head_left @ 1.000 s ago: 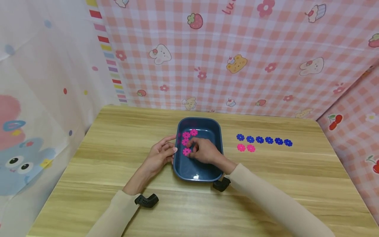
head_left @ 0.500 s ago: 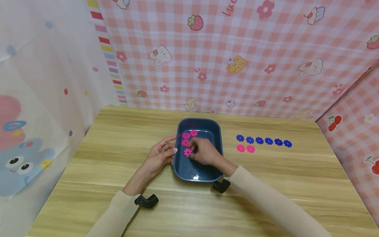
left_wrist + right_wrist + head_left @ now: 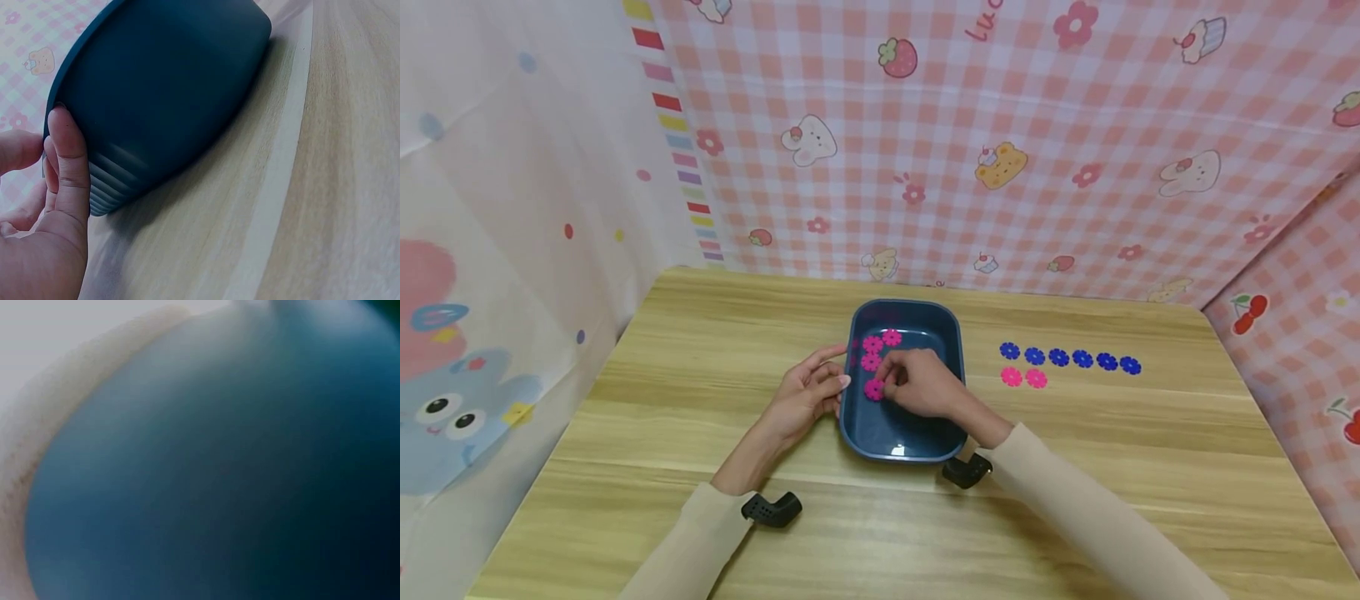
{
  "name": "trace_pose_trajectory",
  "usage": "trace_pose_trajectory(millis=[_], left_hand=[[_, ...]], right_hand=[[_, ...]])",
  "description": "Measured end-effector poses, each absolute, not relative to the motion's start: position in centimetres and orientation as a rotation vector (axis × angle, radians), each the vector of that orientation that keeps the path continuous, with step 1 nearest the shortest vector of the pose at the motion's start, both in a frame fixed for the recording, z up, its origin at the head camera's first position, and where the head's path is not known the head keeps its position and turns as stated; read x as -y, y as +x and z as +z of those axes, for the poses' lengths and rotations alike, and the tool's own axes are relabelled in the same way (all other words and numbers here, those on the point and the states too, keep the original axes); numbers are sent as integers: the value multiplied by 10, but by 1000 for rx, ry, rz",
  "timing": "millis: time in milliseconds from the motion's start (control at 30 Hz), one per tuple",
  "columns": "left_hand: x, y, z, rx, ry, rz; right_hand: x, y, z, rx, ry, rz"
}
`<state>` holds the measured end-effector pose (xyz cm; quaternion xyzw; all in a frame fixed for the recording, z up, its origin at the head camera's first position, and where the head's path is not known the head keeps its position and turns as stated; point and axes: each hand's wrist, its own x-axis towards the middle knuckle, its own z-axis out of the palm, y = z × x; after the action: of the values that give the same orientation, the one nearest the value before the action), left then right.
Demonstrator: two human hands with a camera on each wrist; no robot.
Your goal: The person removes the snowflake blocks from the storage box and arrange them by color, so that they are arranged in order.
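Note:
A dark blue rectangular plastic basin (image 3: pixel 898 433) stands on the wooden table. My left hand (image 3: pixel 805 396) holds its left rim, thumb at the edge and a fingertip under the lip against the outer wall (image 3: pixel 169 81). Inside the basin, my right hand (image 3: pixel 921 383) has thumb and forefinger curled together, pinching a pink notched flower-shaped disc (image 3: pixel 873 390) at the fingertips. More such pink discs (image 3: pixel 872 343) lie on the basin's floor beyond the fingers. In the right wrist view, the basin's blurred blue surface (image 3: pixel 187 456) fills most of the picture and hides the fingers.
Right of the basin lies a row of several dark blue notched discs (image 3: pixel 1058 357), with two pink discs (image 3: pixel 1012 377) in front of it. Patterned cloth (image 3: pixel 925 125) hangs behind the table's far edge. Bare wood (image 3: pixel 865 533) lies in front of the basin.
The pink disc at my right fingertips has turned and shifted slightly toward me. My left hand and the basin stay in place, as do the discs on the table.

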<state>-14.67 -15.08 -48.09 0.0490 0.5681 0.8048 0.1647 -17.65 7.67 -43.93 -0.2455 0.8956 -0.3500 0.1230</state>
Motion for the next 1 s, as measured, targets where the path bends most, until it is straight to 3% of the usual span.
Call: trace_pose_trajectory(millis=[433,1000], left_hand=[[151,-147,-481,-1625,142,2289],[151,-146,-480,-1649,146,2277]], right_hand=[[-87,-165,-430,-2604,-856,-1097],[-115,-147,-423,-2607,-660,-1383]])
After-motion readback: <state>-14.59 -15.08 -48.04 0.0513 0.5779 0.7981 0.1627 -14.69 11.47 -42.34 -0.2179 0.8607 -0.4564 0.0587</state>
